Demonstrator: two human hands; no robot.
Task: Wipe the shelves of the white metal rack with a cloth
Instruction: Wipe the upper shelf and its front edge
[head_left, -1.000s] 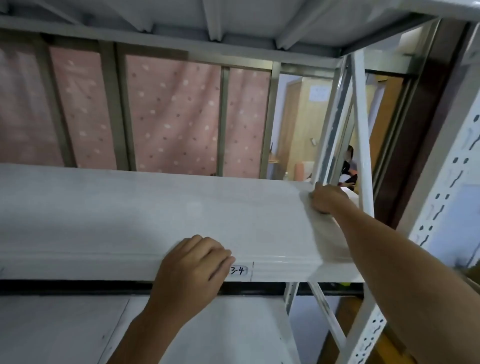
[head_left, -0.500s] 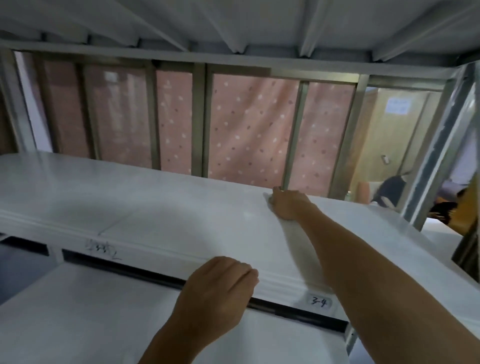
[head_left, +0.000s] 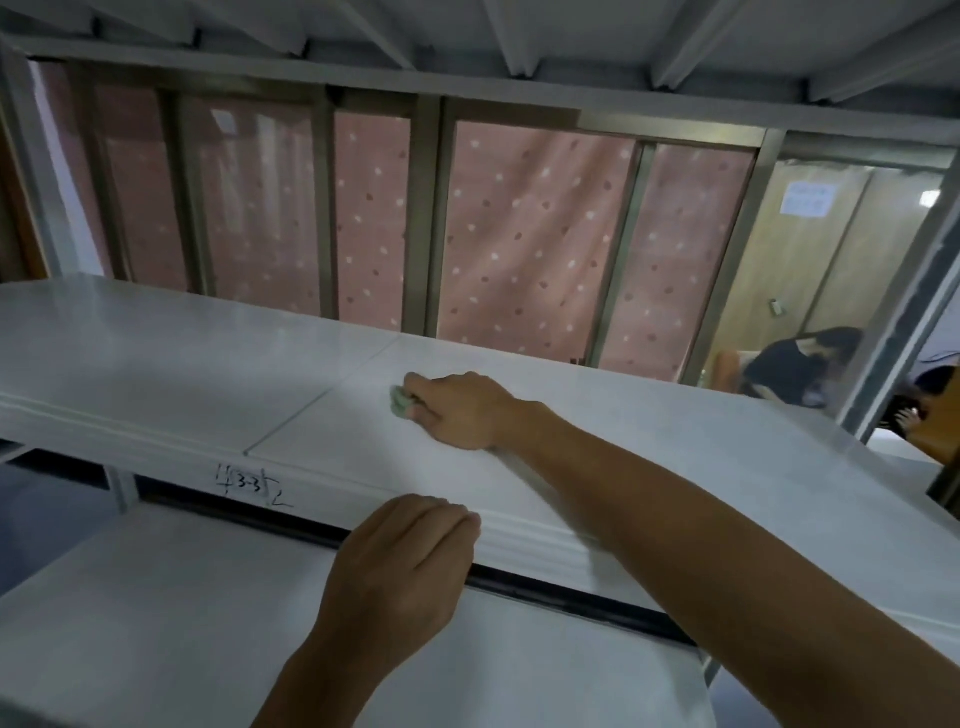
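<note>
Right hand (head_left: 457, 410) presses pale green cloth (head_left: 399, 404) on flat white metal rack shelf (head_left: 182, 364).
Its fingers curl round cloth; left hand (head_left: 400, 566) curls over shelf front edge.

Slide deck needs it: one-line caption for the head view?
Right hand presses a small green cloth on the rack's white shelf while the left hand grips its front edge.

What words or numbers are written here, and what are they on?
"3-3": a black handwritten marking on the front edge of the white shelf. The scribbled strokes around it, perhaps a "2", are too unclear to read.
The paper notice on the wooden door behind the rack has print, but it is too blurred to read.
Nothing else can be read.
</note>
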